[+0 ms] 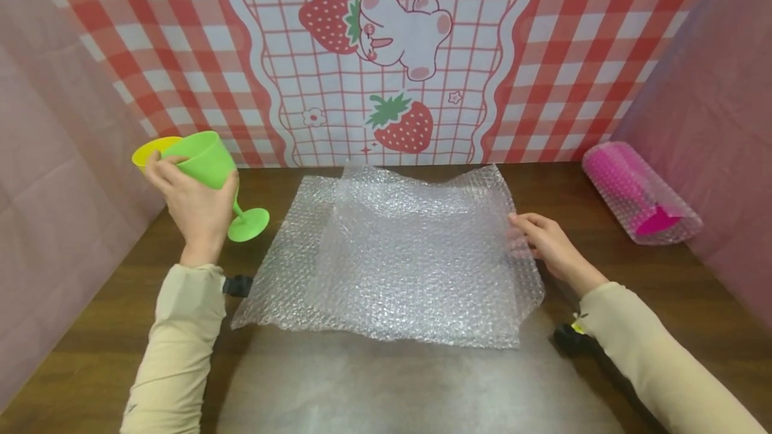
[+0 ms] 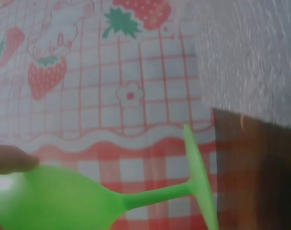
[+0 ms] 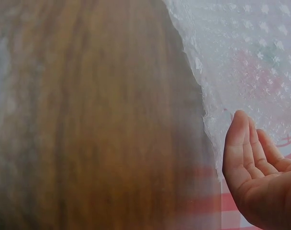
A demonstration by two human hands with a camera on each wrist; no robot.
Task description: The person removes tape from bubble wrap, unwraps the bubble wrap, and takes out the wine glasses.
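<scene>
My left hand grips the bowl of a green plastic goblet, which leans with its stem and round foot toward the lower right. In the left wrist view the same goblet's stem shows. A yellow cup peeks out behind those fingers, mostly hidden; whether the hand also holds it I cannot tell. My right hand pinches the right edge of a clear bubble wrap sheet, with some fingers visible through the film. Its fingers meet the sheet's edge in the right wrist view.
A second bubble wrap layer sticks out on the left. At the far right lies a pink item rolled in bubble wrap. Behind the wooden table hangs a red-and-white checked cloth; pink cloth flanks both sides.
</scene>
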